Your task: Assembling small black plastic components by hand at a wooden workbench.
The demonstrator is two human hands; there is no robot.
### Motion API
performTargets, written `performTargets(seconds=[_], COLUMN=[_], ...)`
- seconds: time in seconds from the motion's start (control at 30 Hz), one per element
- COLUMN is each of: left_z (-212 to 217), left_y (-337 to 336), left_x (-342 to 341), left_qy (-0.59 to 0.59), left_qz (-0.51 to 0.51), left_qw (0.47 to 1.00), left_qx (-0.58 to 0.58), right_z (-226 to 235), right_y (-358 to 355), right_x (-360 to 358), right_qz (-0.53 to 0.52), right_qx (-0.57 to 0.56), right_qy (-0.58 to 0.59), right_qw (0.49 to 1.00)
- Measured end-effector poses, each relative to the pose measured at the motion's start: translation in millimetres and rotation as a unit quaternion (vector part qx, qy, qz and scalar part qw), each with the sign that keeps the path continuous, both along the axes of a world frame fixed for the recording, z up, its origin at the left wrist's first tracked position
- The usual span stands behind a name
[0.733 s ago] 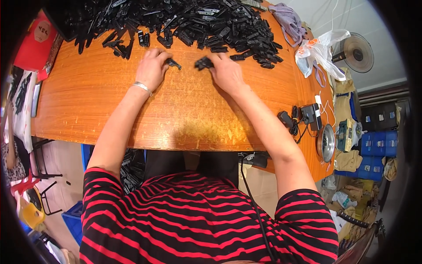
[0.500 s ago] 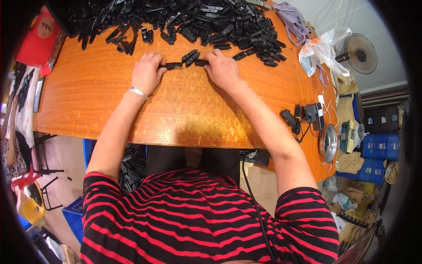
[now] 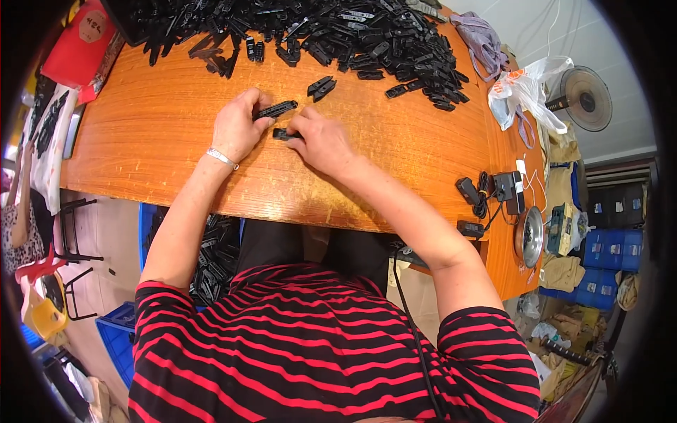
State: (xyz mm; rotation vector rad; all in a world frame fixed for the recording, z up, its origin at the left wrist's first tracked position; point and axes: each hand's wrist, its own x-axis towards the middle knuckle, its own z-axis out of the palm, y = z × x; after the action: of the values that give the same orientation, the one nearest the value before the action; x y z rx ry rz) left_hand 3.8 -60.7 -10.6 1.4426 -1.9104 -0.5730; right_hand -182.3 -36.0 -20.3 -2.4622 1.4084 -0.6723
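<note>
My left hand (image 3: 238, 125) is closed on a long, narrow black plastic piece (image 3: 278, 108), gripped at its left end between thumb and fingers. The piece's free end points right and slightly away from me. My right hand (image 3: 323, 142) pinches a smaller-looking black plastic piece (image 3: 281, 134), partly hidden under the fingers, just nearer to me than the left one. The two held pieces look close together but apart. Beyond my right hand, a pair of black pieces (image 3: 321, 88) lies side by side on the wooden table (image 3: 141, 148).
A big heap of black plastic pieces (image 3: 367, 42) covers the table's far side. On the right are a white plastic bag (image 3: 525, 88), a black adapter with cables (image 3: 505, 189), a metal bowl (image 3: 530, 237) and a fan (image 3: 587, 99). A red packet (image 3: 81, 46) sits far left.
My right hand has moved left and nearer to me with its black piece, away from the pair on the table. The left hand's piece now tilts more away from me.
</note>
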Motion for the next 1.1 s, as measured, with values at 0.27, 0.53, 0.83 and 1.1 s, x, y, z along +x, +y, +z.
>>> performTargets(seconds=[0.27,0.53,0.83,1.1], left_z=[-2,6,1,-26], left_y=[9,26,12,6], left_x=[-9,-27,-9,-9], left_qy=[0.284,0.465,0.409,0.271], left_qz=[-0.004,-0.014,0.014,0.035], left_qw=[0.949,0.861,0.885,0.939], left_qx=[0.139,0.204,0.224,0.209], right_z=[18,32,19,7], right_y=[0,8,-3,0], right_x=[6,8,-13,-9], right_qz=[-0.051,-0.064,-0.098,-0.115], right_qx=[0.130,0.280,0.401,0.402], right_qy=[-0.218,-0.374,-0.366,-0.349], right_qw=[0.966,0.882,0.834,0.839])
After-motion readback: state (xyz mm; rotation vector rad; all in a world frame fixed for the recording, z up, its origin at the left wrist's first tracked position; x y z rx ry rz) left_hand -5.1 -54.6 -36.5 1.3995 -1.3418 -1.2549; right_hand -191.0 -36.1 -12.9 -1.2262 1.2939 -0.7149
